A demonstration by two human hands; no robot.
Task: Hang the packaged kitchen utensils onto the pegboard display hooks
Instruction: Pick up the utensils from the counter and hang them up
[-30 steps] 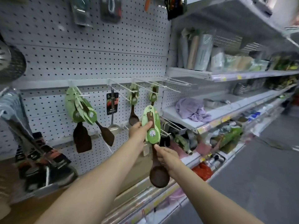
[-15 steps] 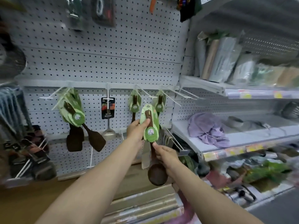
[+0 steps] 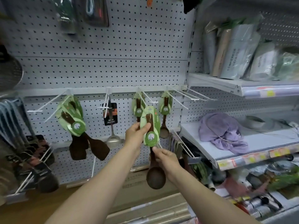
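I hold a dark wooden ladle (image 3: 155,176) with a green card sleeve (image 3: 150,126) upright in front of the grey pegboard (image 3: 103,70). My left hand (image 3: 136,132) pinches the green card at its left edge. My right hand (image 3: 163,157) grips the ladle's handle just below the card. The card's top sits just below and in front of a white hook (image 3: 145,97) that bears another carded ladle (image 3: 137,105). One more carded ladle (image 3: 165,110) hangs on the hook to the right.
Carded wooden spatulas (image 3: 76,122) hang at the left, a steel ladle (image 3: 112,126) in the middle. Bare white hooks (image 3: 189,96) jut out at the right. Shelves on the right hold a purple cloth (image 3: 223,131) and wrapped goods (image 3: 239,50). Black utensils (image 3: 32,159) hang low left.
The view has swung left, so the pegboard sits more squarely ahead. Both hands keep their hold on the ladle, which stays at about the same height below the hook.
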